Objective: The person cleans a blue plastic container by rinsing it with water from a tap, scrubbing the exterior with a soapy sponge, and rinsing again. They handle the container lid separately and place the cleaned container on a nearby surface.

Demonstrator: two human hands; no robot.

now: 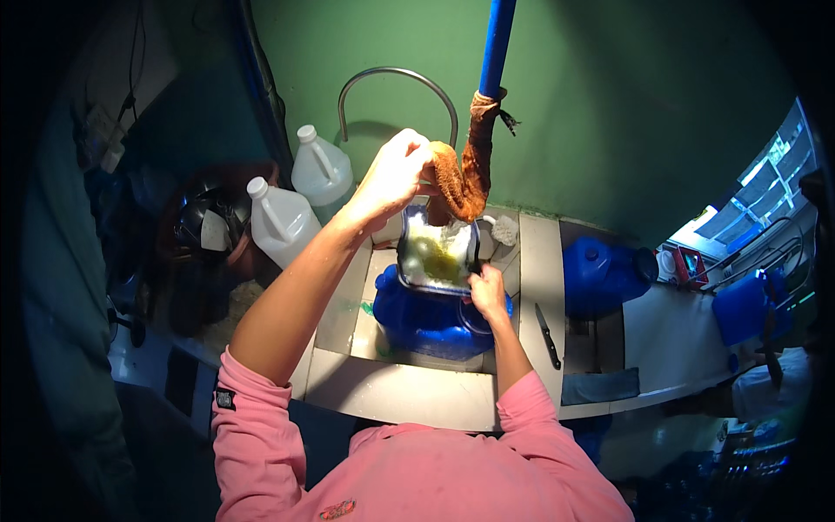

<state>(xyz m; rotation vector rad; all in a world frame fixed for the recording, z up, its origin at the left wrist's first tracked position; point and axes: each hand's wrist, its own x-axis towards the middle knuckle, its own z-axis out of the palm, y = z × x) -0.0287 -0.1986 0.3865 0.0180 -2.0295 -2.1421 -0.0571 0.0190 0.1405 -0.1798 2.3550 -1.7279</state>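
Note:
My left hand (401,173) is closed around the free end of a brown cloth sleeve (479,173). The sleeve is tied onto a blue pipe (498,49) and bends in a U below it. Under the cloth is a square, dark-rimmed container (417,251), with clear liquid and a yellow-green patch inside. My right hand (488,291), slightly blurred, grips that container at its right front corner. Beneath it a blue plastic jerrycan (424,333) lies in the white-tiled sink (365,346), partly hidden by the container.
Two translucent jugs (284,218) stand left of the sink, near a tub of dark pans (212,218). A curved metal faucet (398,70) rises behind. A white brush (504,230) is at the back right. On the right ledge lies a knife (548,336), beside another blue jerrycan (597,277).

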